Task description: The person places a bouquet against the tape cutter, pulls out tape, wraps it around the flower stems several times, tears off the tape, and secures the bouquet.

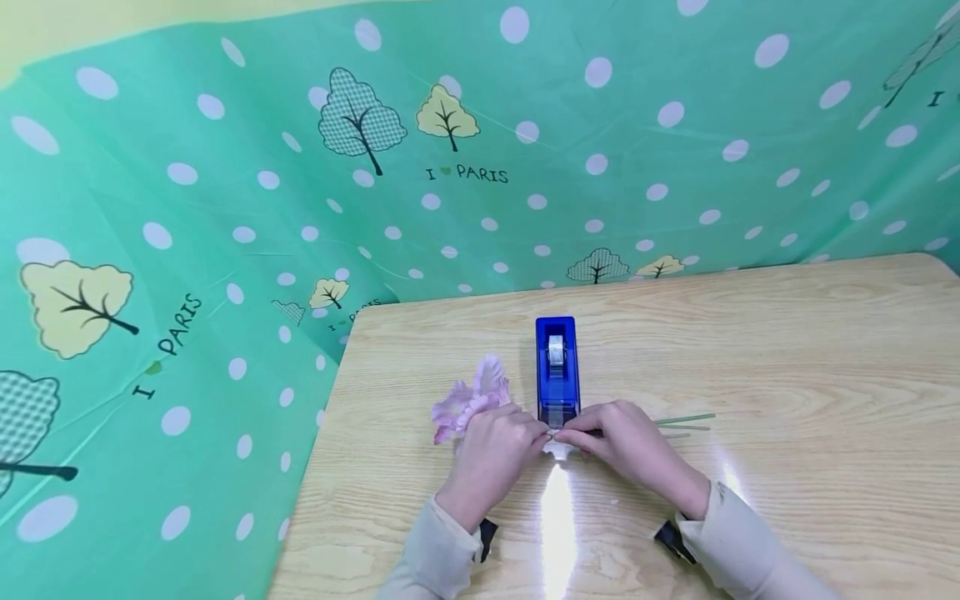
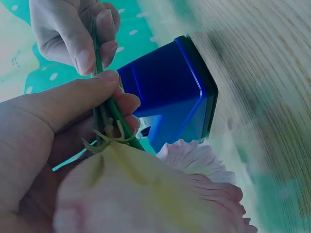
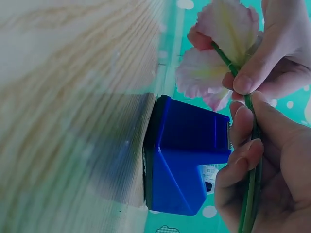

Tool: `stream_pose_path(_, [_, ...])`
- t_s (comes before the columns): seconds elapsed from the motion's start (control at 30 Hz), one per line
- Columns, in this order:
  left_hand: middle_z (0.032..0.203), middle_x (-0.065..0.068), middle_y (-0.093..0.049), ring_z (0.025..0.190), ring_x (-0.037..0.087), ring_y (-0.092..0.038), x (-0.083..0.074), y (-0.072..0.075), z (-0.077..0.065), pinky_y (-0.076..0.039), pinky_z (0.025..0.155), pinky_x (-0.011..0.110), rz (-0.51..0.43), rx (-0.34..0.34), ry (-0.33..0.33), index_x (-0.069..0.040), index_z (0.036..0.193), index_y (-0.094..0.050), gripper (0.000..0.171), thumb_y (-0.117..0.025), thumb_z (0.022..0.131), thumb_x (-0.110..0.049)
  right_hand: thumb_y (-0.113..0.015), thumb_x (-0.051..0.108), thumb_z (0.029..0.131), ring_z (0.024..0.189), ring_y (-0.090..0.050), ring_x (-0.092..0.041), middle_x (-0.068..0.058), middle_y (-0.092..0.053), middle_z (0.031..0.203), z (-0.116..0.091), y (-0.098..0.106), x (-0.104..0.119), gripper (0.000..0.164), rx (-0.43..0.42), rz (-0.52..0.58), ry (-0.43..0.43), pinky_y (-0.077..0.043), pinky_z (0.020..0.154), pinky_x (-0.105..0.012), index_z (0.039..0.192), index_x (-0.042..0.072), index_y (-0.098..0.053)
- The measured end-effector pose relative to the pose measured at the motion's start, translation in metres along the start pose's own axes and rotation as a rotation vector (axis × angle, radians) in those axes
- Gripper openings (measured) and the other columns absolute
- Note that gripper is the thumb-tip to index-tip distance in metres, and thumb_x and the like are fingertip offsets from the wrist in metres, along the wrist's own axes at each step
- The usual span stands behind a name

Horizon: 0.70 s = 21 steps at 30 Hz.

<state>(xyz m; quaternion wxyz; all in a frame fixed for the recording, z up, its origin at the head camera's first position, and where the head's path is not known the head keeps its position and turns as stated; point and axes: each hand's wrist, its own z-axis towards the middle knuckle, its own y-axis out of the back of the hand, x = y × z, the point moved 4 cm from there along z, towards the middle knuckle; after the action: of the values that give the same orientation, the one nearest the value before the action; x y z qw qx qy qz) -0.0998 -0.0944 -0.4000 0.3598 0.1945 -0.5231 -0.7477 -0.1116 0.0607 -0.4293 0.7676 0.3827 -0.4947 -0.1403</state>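
Pink-lilac artificial flowers (image 1: 468, 404) with thin green stems (image 1: 686, 419) lie across both hands, blooms to the left. My left hand (image 1: 498, 442) pinches the stems between thumb and fingers just under the petals, as the left wrist view shows. Close beside it, my right hand (image 1: 626, 437) grips the same stems (image 3: 250, 194) with thumb and curled fingers; their ends stick out to the right. A blue tape dispenser (image 1: 557, 387) stands right behind the hands, its front end towards me. Whether tape is on the stems cannot be made out.
A roll of clear tape (image 1: 556, 350) sits in the dispenser. The light wood table (image 1: 787, 375) reaches back to a green dotted cloth (image 1: 630, 150) hanging behind and to the left. Small black pieces (image 1: 675, 542) show by the sleeves.
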Motion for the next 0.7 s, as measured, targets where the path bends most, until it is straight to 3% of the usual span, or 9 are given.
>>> stream_pose_path(0.2, [0.083,-0.007,-0.068,0.077,0.008,-0.062,-0.001,-0.005,0.000,-0.051,0.071,0.019,-0.064,0.084,0.043,-0.017,0.088,-0.072,0.015,-0.068,0.083,-0.031,-0.067,0.034,0.083,0.071,-0.059,0.004,0.017,-0.067,0.079,-0.001,0.000,0.004,0.010,-0.068,-0.114,0.075,-0.051,0.066,-0.019,0.083,0.026,-0.074])
stream_pose_path(0.47, [0.094,-0.004,-0.067,0.090,0.010,-0.061,-0.001,-0.012,-0.002,-0.047,0.088,0.025,-0.143,0.204,0.043,-0.014,0.099,-0.068,0.019,-0.059,0.090,-0.028,-0.069,0.033,0.081,0.067,-0.056,0.004,0.017,-0.065,0.074,-0.003,0.001,0.007,0.009,-0.122,-0.195,0.156,-0.049,0.062,-0.018,0.081,0.025,-0.074])
stream_pose_path(0.6, [0.093,-0.006,-0.067,0.088,0.009,-0.061,0.000,-0.014,-0.002,-0.047,0.087,0.025,-0.156,0.247,0.048,-0.016,0.098,-0.068,0.017,-0.057,0.091,-0.028,-0.070,0.031,0.080,0.067,-0.057,0.002,0.015,-0.066,0.075,-0.003,0.001,0.007,0.008,-0.125,-0.229,0.174,-0.050,0.062,-0.019,0.080,0.024,-0.074])
stream_pose_path(0.7, [0.085,-0.009,-0.067,0.078,0.005,-0.060,0.001,-0.012,-0.002,-0.049,0.078,0.020,-0.152,0.221,0.043,-0.020,0.093,-0.069,0.013,-0.060,0.088,-0.028,-0.070,0.031,0.081,0.066,-0.056,0.002,0.015,-0.065,0.074,-0.003,0.001,0.009,0.007,-0.134,-0.260,0.193,-0.050,0.061,-0.019,0.078,0.025,-0.073])
